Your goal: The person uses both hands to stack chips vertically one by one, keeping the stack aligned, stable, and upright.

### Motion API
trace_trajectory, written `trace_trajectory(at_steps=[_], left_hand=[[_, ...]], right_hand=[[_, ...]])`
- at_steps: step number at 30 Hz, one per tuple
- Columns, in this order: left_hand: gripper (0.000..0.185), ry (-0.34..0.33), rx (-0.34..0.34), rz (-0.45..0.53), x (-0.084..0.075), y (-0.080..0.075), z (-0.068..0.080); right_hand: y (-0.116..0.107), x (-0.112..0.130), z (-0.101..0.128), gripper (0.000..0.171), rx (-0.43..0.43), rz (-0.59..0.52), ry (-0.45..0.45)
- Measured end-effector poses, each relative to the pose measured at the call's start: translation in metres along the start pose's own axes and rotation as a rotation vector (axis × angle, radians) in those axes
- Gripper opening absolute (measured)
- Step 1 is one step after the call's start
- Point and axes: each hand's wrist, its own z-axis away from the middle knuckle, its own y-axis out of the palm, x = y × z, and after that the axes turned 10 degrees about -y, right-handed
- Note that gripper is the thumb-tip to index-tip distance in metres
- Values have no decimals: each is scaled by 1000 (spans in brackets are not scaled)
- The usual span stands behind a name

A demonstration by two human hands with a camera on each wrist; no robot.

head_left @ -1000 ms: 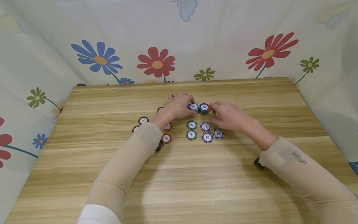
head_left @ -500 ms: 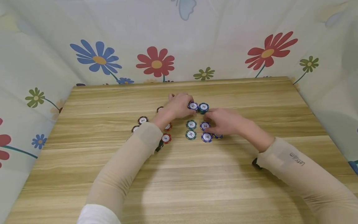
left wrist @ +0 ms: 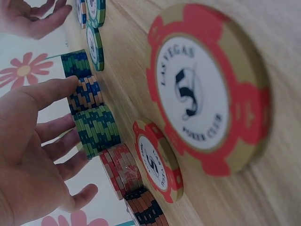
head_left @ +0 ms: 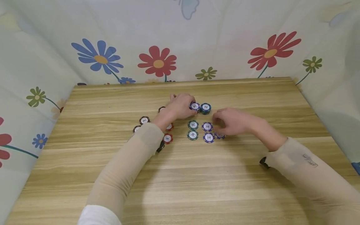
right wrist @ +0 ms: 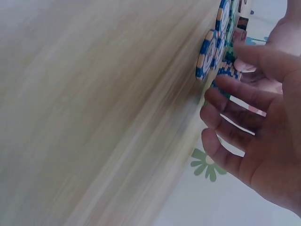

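Head view, left hand (head_left: pixel 180 106): fingers relaxed, tips against the blue-and-white 10 chip stack (head_left: pixel 194 106)
Dark-green 50 chip stack (head_left: pixel 205 108): just right of those fingertips, touching the blue stack
Flat blue 10 chips (head_left: pixel 207 126): just left of the right fingers
Right hand (head_left: pixel 233 122): fingers loosely spread, holding nothing, above a part-hidden blue chip (head_left: pixel 219 135)

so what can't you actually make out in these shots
- Blue chip, head view: mostly hidden under the right hand; its number is unreadable.
- Black chips by the left sleeve, head view: partly hidden by the arm, so no count.
- Table, right wrist view: motion-blurred; the blue chips there show edge-on only.
- Left hand, head view: whether its fingers pinch the blue stack or only touch it.
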Motion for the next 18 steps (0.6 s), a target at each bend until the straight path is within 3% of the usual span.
trace_trajectory(at_steps=[6,18], left_hand=[[48,-1,0,-5,2,0,0],[42,-10,-21,-8,2,1,-1]], right_hand=[[0,0,9,48,75,-8,-4],[5,3,12,32,85,19,-26]])
